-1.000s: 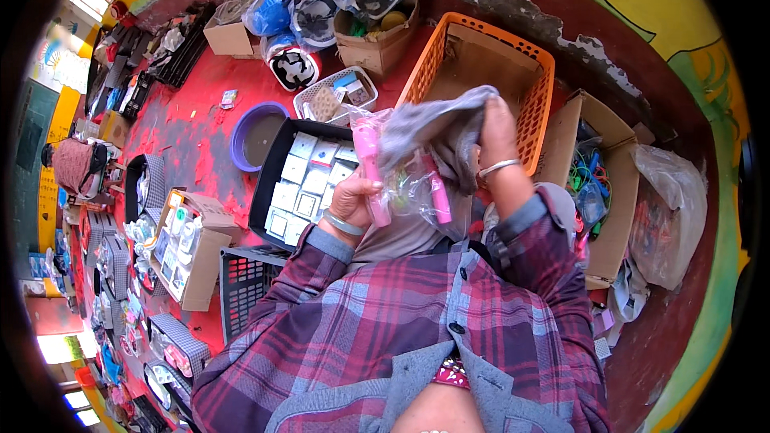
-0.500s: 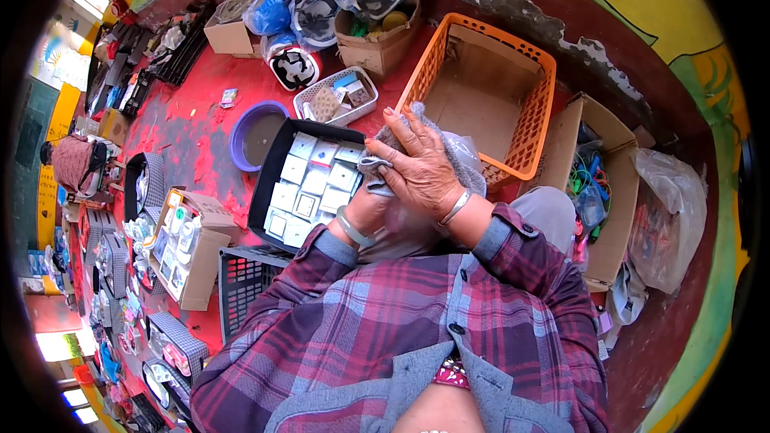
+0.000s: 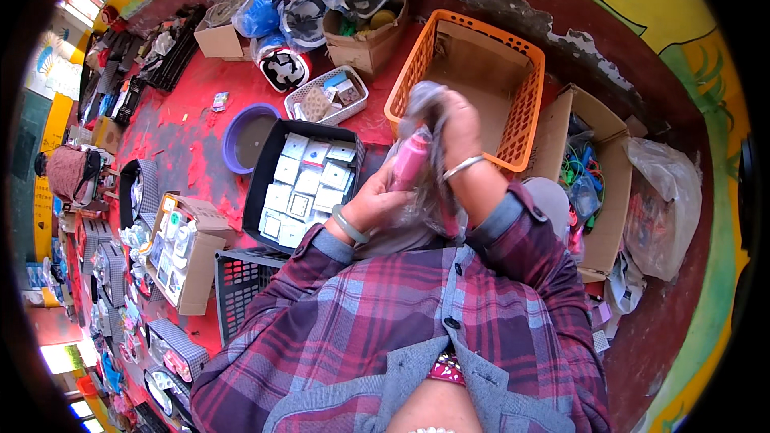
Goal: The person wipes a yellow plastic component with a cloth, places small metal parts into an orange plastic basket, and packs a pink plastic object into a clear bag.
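My left hand (image 3: 375, 199) is closed around a pink bottle-shaped thing (image 3: 411, 160), which tilts up and to the right over my lap. My right hand (image 3: 463, 127), smeared by motion, grips a grey cloth (image 3: 425, 101) just above the upper end of the pink thing. Clear crinkled plastic (image 3: 437, 207) hangs between the two hands down to my lap; how it joins the pink thing I cannot tell. Left of my left hand stands a black fabric bin (image 3: 255, 202) with several small white boxes (image 3: 307, 182) in it.
An orange basket (image 3: 399, 84) lined with cardboard stands ahead. To the right are a cardboard box (image 3: 613, 184) of colourful items and a plastic bag (image 3: 664, 200). A purple basin (image 3: 233, 144), white basket (image 3: 327, 119), black crate (image 3: 241, 289) and cardboard box (image 3: 207, 265) lie leftward.
My hands, pressed together around the grey cloth before, have come apart. The right has drawn the cloth up and right; the pink thing now shows in my left hand.
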### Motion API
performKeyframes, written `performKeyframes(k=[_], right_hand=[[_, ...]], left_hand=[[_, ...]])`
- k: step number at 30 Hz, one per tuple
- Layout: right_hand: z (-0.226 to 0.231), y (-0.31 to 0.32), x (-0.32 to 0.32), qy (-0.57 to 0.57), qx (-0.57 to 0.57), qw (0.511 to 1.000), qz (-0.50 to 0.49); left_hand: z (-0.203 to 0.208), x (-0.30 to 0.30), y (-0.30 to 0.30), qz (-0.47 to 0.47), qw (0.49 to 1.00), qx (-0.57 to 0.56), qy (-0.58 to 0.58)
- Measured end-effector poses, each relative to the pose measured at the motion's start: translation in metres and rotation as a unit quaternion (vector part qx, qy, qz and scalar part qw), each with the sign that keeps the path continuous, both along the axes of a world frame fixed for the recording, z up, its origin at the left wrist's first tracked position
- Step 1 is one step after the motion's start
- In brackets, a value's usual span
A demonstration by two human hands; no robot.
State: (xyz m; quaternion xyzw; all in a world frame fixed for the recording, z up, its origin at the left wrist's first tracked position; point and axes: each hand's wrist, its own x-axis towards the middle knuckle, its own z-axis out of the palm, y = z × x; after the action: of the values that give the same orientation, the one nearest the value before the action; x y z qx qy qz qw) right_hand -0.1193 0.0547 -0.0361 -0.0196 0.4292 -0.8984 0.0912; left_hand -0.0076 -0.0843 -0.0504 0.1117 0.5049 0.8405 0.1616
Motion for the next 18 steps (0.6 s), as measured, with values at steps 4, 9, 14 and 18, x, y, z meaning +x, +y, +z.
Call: performKeyframes(k=[4, 9, 14, 18], right_hand=[[0.021, 0.035, -0.011, -0.101, -0.157, 0.98, -0.068], [0.027, -0.002, 0.02, 0.091, 0.217, 0.972, 0.012], [-0.028, -0.042, 0.073, 0.455, 0.509, 0.728, 0.064], [-0.023, -0.037, 0.08, 0.475, 0.368, 0.785, 0.15]], left_hand=[[-0.012, -0.001, -0.014, 0.012, 0.983, 0.134, -0.122], [-0.014, -0.015, -0.022, 0.008, 0.915, 0.325, -0.237], [-0.059, -0.026, -0.031, 0.106, 0.895, 0.385, -0.196], [-0.08, -0.025, -0.051, -0.02, 0.868, 0.472, -0.153]])
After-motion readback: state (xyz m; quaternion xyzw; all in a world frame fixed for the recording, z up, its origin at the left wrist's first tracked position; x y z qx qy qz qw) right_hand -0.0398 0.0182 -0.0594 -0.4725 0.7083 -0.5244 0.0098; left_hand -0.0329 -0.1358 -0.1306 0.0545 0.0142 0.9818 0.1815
